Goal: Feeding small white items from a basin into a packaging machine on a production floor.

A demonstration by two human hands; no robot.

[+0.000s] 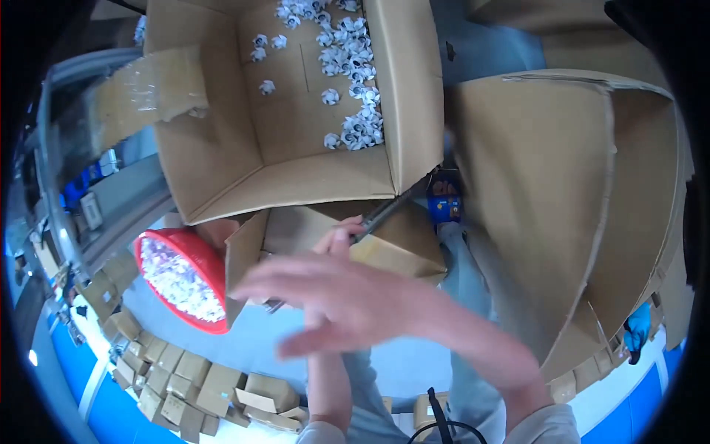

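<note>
My right hand (347,300) is blurred in the middle of the view, open, with fingers spread and pointing left; it holds nothing. Behind it my left hand (342,235) rises from below and closes around a dark grey bar (388,209) that slants under the big open cardboard box (296,177). That box holds several small white pieces (353,66) along its right side. A red bowl (209,260) heaped with the same white pieces sits just left of my hands, beside a smaller cardboard box (399,248).
A tall cardboard box (569,207) stands on the right. A small blue object (444,206) lies between the boxes. Several small cartons (185,377) are piled on the floor at lower left. A grey machine frame (111,207) runs along the left.
</note>
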